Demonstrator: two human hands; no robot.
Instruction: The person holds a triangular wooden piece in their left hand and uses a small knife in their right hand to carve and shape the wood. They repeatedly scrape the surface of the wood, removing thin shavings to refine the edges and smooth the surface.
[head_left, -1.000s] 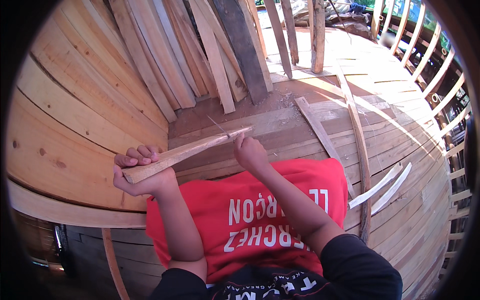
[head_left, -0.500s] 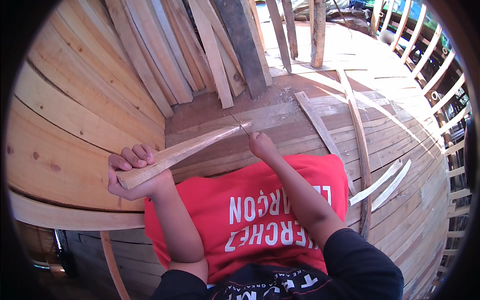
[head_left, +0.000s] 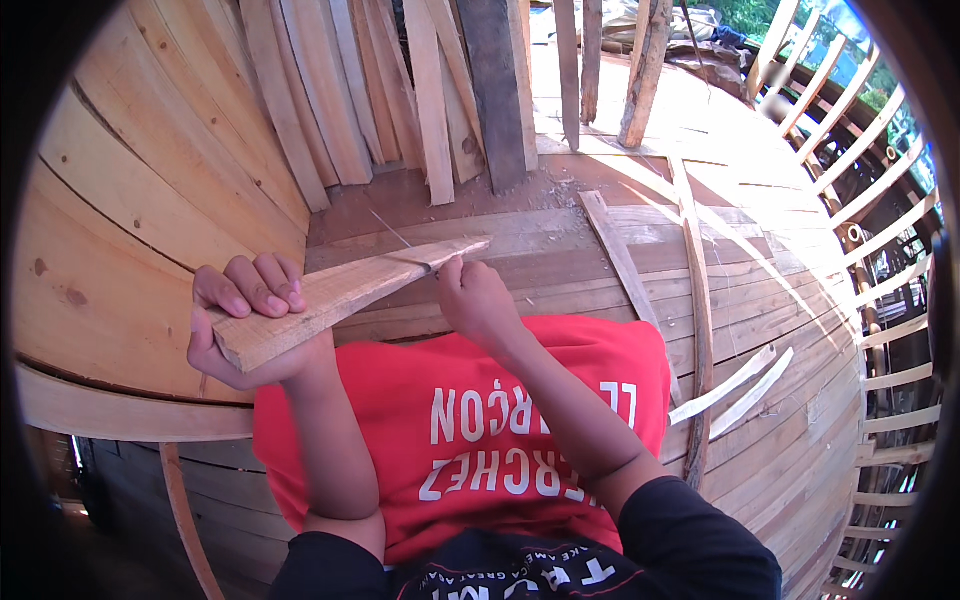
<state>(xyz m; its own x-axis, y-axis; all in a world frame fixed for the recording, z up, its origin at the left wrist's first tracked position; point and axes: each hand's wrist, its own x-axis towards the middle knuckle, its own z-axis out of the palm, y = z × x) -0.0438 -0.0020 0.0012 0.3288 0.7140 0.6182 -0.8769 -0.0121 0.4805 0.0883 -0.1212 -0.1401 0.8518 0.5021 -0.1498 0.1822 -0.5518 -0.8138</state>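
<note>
My left hand (head_left: 250,285) is wrapped round the thick, cut end of a pale wooden stick (head_left: 345,295), thumb below and fingers over the top. The stick slants away to the right and narrows to a point, above my lap. In my closed right hand (head_left: 478,302) is a knife; its thin blade (head_left: 395,234) lies across the stick near the tapered end, pointing up and left. The handle is hidden inside my fist. A red cloth garment (head_left: 400,375) with white lettering covers my lap beneath both forearms.
Wooden planks (head_left: 330,95) lean upright against the board wall (head_left: 140,220). A loose board (head_left: 622,255), a long thin strip (head_left: 692,270) and two pale curved slivers (head_left: 750,390) lie on the slatted floor (head_left: 770,450). Upright slats (head_left: 875,205) form a railing at the right.
My right hand and the knife have moved left along the stick, back from its tip. The view has shifted slightly; my left hand keeps its hold.
</note>
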